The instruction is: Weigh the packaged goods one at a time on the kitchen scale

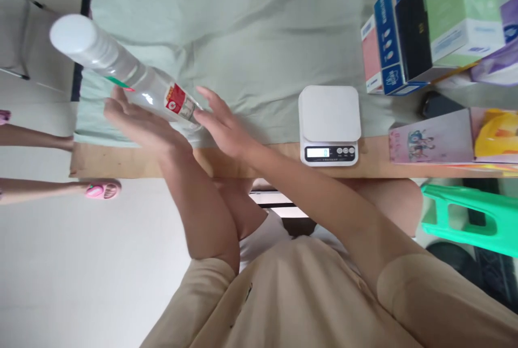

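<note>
A clear plastic bottle (133, 75) with a white cap and a red label stands on the pale green cloth (259, 40), its cap nearest the camera. My left hand (140, 127) is flat with fingers apart, just left of and below the bottle's body. My right hand (222, 129) is spread too, and its fingertips touch the bottle's base by the label. Neither hand is wrapped around the bottle.
A white kitchen scale (329, 124) reading 0 sits at the wooden table edge (121, 162). Stacked boxes (399, 35), a green tissue box (461, 13) and a booklet (429, 140) crowd the right. A green stool (465, 218) stands below; another person's foot in a pink slipper (101, 190) is at left.
</note>
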Tool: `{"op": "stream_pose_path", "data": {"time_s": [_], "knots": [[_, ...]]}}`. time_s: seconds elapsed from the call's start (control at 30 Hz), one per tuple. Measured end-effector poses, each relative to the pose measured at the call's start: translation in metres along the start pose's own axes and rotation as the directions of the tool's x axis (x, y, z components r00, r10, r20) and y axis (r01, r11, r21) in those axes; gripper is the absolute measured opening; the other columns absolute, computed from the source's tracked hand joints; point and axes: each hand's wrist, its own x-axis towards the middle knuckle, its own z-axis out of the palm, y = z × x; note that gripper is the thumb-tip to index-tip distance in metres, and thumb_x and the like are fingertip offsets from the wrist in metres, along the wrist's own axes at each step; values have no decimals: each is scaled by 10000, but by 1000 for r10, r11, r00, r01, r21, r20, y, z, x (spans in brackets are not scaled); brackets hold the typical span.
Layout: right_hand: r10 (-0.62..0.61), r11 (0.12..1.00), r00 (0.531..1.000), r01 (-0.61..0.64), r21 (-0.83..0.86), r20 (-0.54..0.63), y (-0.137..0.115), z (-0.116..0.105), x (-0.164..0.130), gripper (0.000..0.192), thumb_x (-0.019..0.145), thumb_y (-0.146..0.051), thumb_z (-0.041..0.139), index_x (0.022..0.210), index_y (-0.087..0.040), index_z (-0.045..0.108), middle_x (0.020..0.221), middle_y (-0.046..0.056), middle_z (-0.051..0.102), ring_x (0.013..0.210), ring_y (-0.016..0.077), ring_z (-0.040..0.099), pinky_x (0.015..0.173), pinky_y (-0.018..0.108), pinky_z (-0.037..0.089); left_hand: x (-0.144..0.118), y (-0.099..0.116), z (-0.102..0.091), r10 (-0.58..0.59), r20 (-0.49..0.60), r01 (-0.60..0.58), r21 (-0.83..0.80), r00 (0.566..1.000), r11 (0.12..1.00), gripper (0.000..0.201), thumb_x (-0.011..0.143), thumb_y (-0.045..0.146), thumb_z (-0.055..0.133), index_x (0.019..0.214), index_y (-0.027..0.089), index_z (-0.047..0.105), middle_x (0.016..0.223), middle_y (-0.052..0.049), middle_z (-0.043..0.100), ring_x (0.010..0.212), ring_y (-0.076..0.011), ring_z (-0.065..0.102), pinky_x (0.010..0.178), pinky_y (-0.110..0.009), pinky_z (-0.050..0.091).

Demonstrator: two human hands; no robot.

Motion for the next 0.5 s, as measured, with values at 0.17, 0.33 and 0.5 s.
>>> {"op": "stream_pose_path", "data": {"time_s": [0.17,0.33,0.5], "knots": [[-19,997,994,26,-67,104,9,23,12,1134,822,-894,489,1714,-302,115,1819,-150,219,1731,193,49,1471,419,93,-10,1,8,139,51,-122,-252,989,960,570,1099,624,91,840,230,411,841,-10,561,1069,-154,692,963,-325,566],[-19,998,1000,19,-64,6,6,19,11,1290,760,-983,397,1732,-225,17,1834,-124,154,1731,215,-3,1467,386,89,-26,5,19,256,177,-150,-460,950,875,550,1134,602,165,893,235,496,865,20,614,932,-83,710,957,-270,586],[-21,999,993,24,22,-119,-14,-7,-18,1146,874,-953,308,1714,-306,-128,1841,-94,123,1708,158,173,1442,395,233,-56,14,41,207,312,-76,-383,927,920,584,1140,186,143,968,227,700,1249,57,724,1314,-43,650,1322,-255,408]]}}
